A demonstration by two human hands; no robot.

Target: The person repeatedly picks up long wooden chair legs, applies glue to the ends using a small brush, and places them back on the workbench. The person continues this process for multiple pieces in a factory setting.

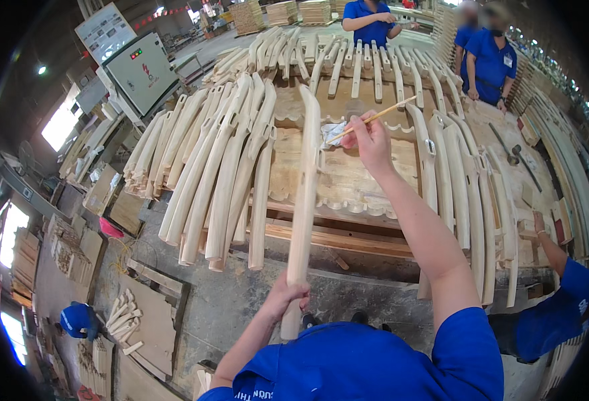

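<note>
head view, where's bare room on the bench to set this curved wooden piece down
The clearest patch is the scalloped panel mid-bench, between the long curved piece in the left hand and the row of pieces on the right, beneath the right hand holding a thin stick. The stacked pieces to the left and the far row are crowded.

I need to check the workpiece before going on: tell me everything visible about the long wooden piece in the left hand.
The long wooden piece is pale, unfinished-looking wood, slim and gently curved, with a small notch on its side near mid-length. It stands nearly upright, its far end leaning over the workbench. The left hand is closed around its lower end; the right hand holds a thin stick beside its upper part.
</note>
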